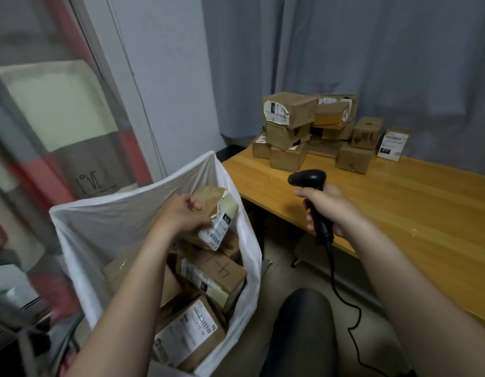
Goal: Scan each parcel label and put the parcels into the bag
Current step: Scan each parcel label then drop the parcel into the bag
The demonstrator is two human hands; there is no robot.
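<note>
**Operator:** Entry, left side. What is logged?

**Note-taker:** Your left hand (185, 213) grips a small brown parcel (217, 213), fingers curled over its far upper end, thumb on the near face. The parcel is tilted, its white barcode label facing right and toward you. It hangs inside the open mouth of the white bag (100, 221), on your left, beside the table's left end.

**Operator:** Is it touching what is below?

**Note-taker:** Cannot tell. Directly under it lie the bagged parcels: one with handwriting on its top (217, 273), and nearer you one with a large white label (187, 333). More brown boxes are packed around them.

**Operator:** Right side?

**Note-taker:** Your right hand (327, 210) is wrapped round the handle of the black scanner (308, 178), forefinger at the front of the grip. The scanner's head points left, toward the bag. You hold it over the near left corner of the wooden table (399, 202), not resting on it. Its cable (342, 295) drops from the handle toward the floor, right of your knee (301, 330).

**Operator:** Parcels not yet bagged?

**Note-taker:** A stack of brown boxes (290, 126) sits at the far edge of the table against the grey curtain (372, 50), well apart from both hands. One small box with a white label (393, 144) stands at the stack's right end.
</note>
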